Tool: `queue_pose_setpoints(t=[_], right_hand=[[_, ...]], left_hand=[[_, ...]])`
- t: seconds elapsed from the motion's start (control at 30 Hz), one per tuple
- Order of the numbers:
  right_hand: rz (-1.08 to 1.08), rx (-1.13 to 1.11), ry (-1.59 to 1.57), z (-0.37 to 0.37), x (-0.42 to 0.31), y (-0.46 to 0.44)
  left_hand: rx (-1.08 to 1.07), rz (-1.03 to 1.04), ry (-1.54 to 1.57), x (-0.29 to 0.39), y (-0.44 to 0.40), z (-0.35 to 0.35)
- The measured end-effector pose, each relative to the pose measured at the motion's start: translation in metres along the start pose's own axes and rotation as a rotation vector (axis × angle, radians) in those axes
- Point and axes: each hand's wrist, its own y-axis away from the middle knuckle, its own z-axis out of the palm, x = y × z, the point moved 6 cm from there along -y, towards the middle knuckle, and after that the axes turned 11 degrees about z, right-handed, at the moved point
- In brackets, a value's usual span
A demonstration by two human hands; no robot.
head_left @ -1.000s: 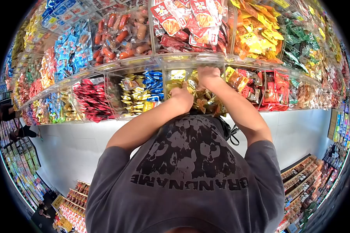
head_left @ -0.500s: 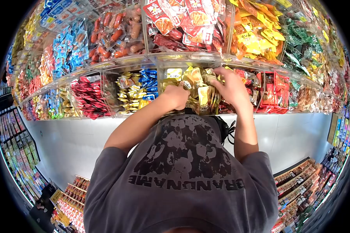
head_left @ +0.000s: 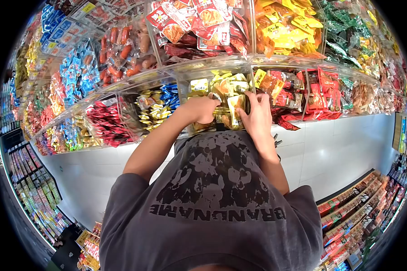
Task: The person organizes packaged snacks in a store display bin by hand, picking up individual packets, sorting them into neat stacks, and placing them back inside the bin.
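Observation:
Both of my hands are in a clear bin of small gold snack packets (head_left: 224, 86). My left hand (head_left: 202, 109) is closed at the left side of the bin, its fingertips pinched on a packet edge that is mostly hidden. My right hand (head_left: 259, 118) is at the bin's right side, with thumb and fingers closed around the edge of an upright gold snack packet (head_left: 234, 107). More gold packets lie behind and between my hands.
Yellow and blue packets (head_left: 160, 104) fill the bin on the left; red packets (head_left: 282, 92) fill the one on the right. A clear shelf edge (head_left: 203, 65) runs above, with red pouches (head_left: 212, 29) and yellow bags (head_left: 287, 29) behind it. White panelling (head_left: 321, 151) is below.
My right hand has come down and left from the back right of the bin onto the upright gold packet. My left hand stays at the left side. The view has shifted slightly.

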Motion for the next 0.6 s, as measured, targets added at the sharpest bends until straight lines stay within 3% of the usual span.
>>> queue_pose_setpoints(t=[0.1, 0.17, 0.23, 0.27, 0.3, 0.33, 0.37, 0.43, 0.53, 0.6], right_hand=[[-0.142, 0.1, -0.026, -0.013, -0.022, -0.006], [-0.192, 0.113, -0.064, -0.013, -0.033, -0.014], [-0.341, 0.002, -0.226, -0.003, -0.044, -0.024], [-0.317, -0.149, -0.271, 0.004, -0.047, -0.03], [-0.328, -0.158, -0.275, 0.006, -0.053, -0.033], [-0.277, -0.267, -0.375, 0.014, -0.059, -0.036], [-0.228, -0.38, -0.473, 0.023, -0.065, -0.038], [-0.22, -0.472, -0.537, 0.035, -0.079, -0.035], [-0.334, -0.552, -0.754, 0.035, -0.102, -0.024], [-0.277, -0.671, -0.716, 0.027, -0.108, -0.016]], left_hand=[[0.069, 0.051, 0.104, -0.004, 0.013, -0.005], [0.357, 0.188, 0.304, -0.002, 0.033, -0.019], [0.31, 0.092, 0.367, 0.005, 0.056, -0.029], [0.445, 0.074, 0.598, -0.01, 0.064, -0.02], [0.585, 0.051, 0.829, -0.015, 0.076, -0.022], [0.543, 0.111, 1.16, -0.009, 0.086, -0.025], [0.567, 0.099, 1.163, -0.011, 0.092, -0.02], [0.588, 0.26, 1.68, -0.008, 0.101, -0.008], [0.599, 0.259, 1.796, 0.001, 0.107, 0.002], [0.615, 0.221, 1.863, 0.006, 0.1, 0.013]])
